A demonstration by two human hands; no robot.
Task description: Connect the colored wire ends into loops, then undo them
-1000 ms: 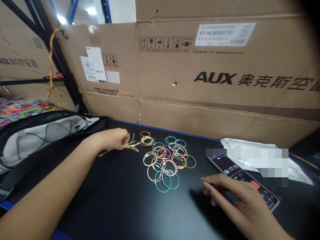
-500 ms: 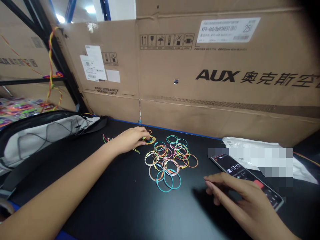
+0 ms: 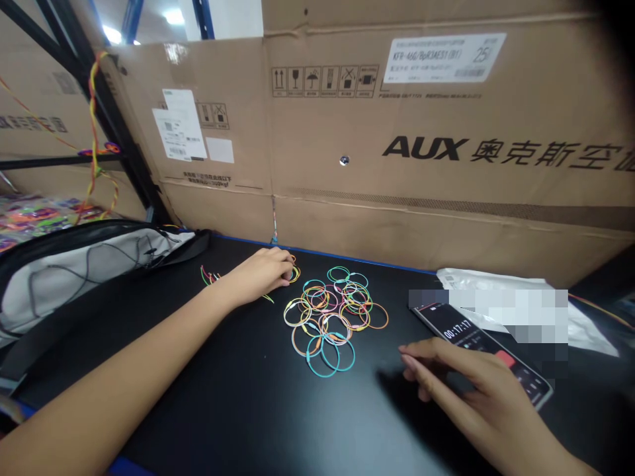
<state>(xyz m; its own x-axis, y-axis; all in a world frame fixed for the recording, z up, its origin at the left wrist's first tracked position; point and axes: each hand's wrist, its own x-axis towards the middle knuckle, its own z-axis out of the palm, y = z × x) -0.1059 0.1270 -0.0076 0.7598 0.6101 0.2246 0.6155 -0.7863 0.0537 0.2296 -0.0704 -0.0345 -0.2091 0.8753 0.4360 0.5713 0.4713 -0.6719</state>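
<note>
My left hand [image 3: 265, 272] is closed at the back of the black table, its bent fingers on a small bundle of yellow and orange wire rings [image 3: 296, 273] that it partly covers. Thin coloured wire ends [image 3: 204, 275] stick out behind its wrist, and a few green-yellow ones [image 3: 268, 298] show under the palm. Right of this hand lies a loose pile of coloured wire loops [image 3: 322, 356] with small clasps. My right hand [image 3: 466, 390] hovers near the phone, thumb and index tips together, the other fingers curled below; nothing shows between them.
A phone [image 3: 446, 320] showing a timer lies partly behind my right hand. Beyond it is a white plastic package [image 3: 456, 281], partly pixelated. A grey-and-black bag [image 3: 64, 274] rests at the left. Large cardboard boxes [image 3: 322, 218] wall off the table's back edge [image 3: 387, 264].
The whole view has shifted slightly. My left fingers have moved further over the yellow rings and now hide more of them. My right hand keeps its place near the phone.
</note>
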